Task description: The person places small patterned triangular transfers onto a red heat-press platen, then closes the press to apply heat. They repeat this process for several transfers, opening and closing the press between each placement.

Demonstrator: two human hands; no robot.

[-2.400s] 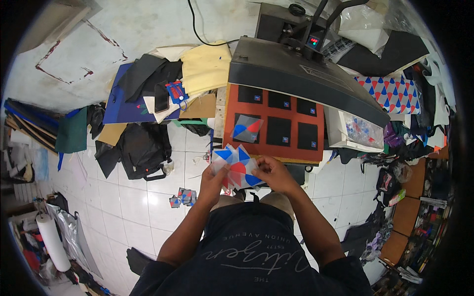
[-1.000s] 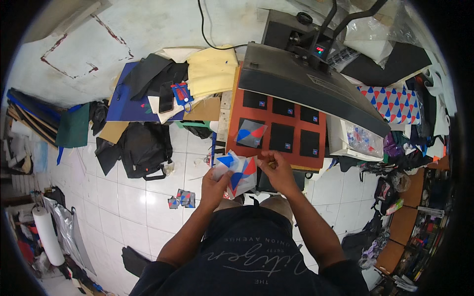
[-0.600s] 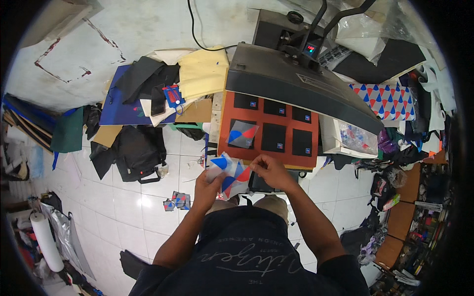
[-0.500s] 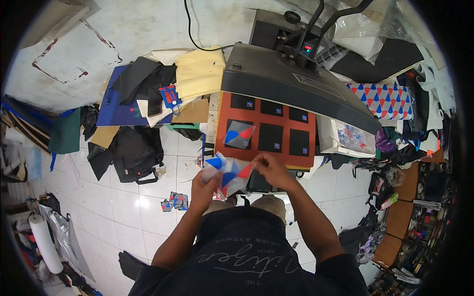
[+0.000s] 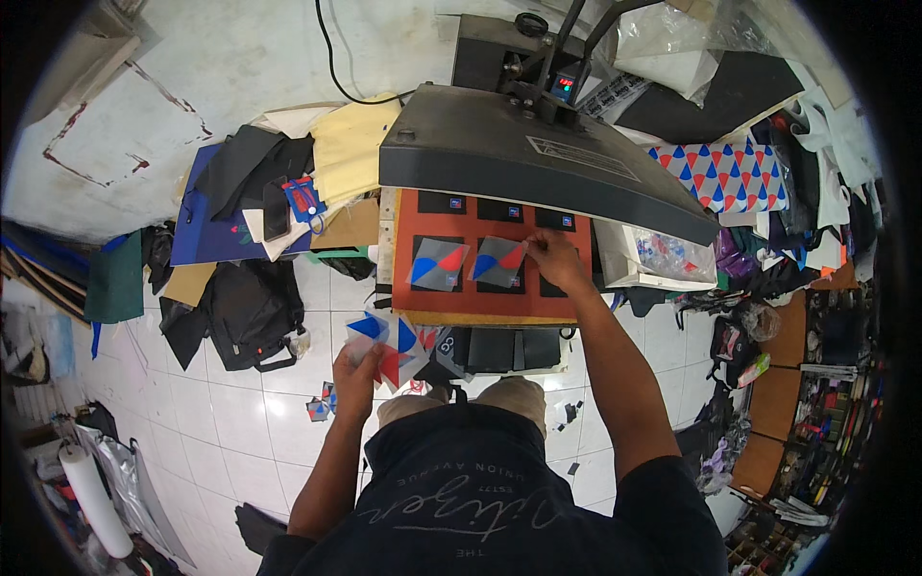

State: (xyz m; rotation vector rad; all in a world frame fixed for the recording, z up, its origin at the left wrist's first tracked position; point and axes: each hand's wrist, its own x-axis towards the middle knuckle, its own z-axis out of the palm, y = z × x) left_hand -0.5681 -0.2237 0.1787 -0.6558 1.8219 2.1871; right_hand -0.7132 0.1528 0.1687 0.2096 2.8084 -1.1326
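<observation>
Heat press loading: printed sheet placed on orange platen.

The raised upper plate (image 5: 538, 163) hides the rear of the orange platen (image 5: 480, 302); the black squares there are cut off. The right hand (image 5: 555, 261) pinches the corner of a red-blue printed sheet (image 5: 497, 259) lying on a black square. The left hand (image 5: 357, 360), closed, grips a fanned stack of sheets (image 5: 389, 341) below the platen's front edge.

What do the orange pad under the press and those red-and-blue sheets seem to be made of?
The orange pad looks like matte rubber or silicone: flat, dull, no shine. The red-and-blue sheets look like thin glossy film or transfer paper; the stack in the left hand fans and curls, and the right hand lays one flat.
</observation>
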